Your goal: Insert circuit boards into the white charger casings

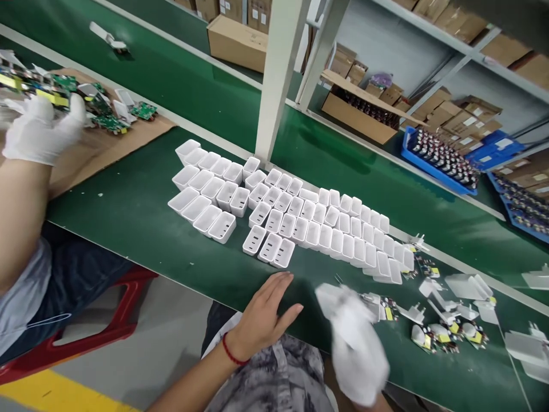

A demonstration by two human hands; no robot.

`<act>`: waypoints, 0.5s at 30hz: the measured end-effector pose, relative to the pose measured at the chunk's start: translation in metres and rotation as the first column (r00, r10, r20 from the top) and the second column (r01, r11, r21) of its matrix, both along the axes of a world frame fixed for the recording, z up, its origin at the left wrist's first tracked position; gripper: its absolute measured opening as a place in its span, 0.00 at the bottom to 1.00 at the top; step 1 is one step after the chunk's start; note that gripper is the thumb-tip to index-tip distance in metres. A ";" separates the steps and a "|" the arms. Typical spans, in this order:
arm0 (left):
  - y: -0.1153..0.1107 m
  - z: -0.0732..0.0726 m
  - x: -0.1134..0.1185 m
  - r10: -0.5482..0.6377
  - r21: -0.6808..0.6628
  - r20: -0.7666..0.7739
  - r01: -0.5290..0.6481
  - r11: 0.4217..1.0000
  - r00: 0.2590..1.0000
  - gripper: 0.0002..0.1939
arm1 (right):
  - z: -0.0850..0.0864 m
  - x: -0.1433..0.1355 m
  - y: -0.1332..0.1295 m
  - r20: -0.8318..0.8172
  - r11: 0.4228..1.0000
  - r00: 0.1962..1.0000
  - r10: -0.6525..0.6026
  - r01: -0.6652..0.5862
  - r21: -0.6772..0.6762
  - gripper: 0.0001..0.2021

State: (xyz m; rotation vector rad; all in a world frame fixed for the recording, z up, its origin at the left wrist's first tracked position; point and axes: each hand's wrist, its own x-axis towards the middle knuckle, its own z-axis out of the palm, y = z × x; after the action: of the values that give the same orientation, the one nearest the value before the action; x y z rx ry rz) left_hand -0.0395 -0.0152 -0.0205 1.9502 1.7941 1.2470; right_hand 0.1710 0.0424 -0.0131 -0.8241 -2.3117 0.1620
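Note:
My left hand (271, 317) is bare, with a red band at the wrist. It is open over the green table's front edge, fingers stretched out just below the nearest white plastic cases (283, 252). My right hand (360, 349), in a white glove, is smeared by motion to its right. A white plastic plug piece (328, 298) with thin metal pins shows at its fingertips and seems gripped there. Just beyond those fingers lies a circuit board with yellow tape (388, 309). The white cases stand in packed rows, open sides up, some with dark slots in the bottom.
At the far left, a co-worker's gloved hand (43, 129) is over circuit boards (109, 117) on cardboard (141, 133). More plug boards (446, 335) lie at right. A white post (281, 80) rises behind the cases. Blue trays (437, 166) and boxes stand beyond.

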 end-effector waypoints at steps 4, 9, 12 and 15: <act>0.001 0.002 0.000 0.000 -0.028 0.009 0.000 1.000 1.000 0.22 | -0.001 -0.020 0.007 0.091 0.998 0.994 0.055 -0.058 0.026 0.37; 0.003 0.004 0.001 0.016 -0.047 -0.006 -0.017 0.999 1.000 0.21 | 0.015 -0.004 0.004 -0.177 0.971 0.982 -0.063 0.019 -0.238 0.28; 0.003 0.004 0.001 -0.010 -0.032 -0.017 0.009 0.999 1.000 0.22 | 0.017 0.002 0.007 -0.343 0.862 0.907 -0.245 0.041 -0.505 0.21; 0.003 0.004 0.002 -0.036 -0.031 -0.040 0.035 0.999 0.999 0.22 | 0.013 -0.008 0.018 -0.321 0.625 0.911 -0.257 -0.097 -0.774 0.19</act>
State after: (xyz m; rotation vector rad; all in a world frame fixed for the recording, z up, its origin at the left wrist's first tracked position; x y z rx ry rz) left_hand -0.0379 -0.0118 -0.0169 1.9955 1.7781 1.1709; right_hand 0.1633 0.0601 0.0003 -1.1664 -1.7358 1.2623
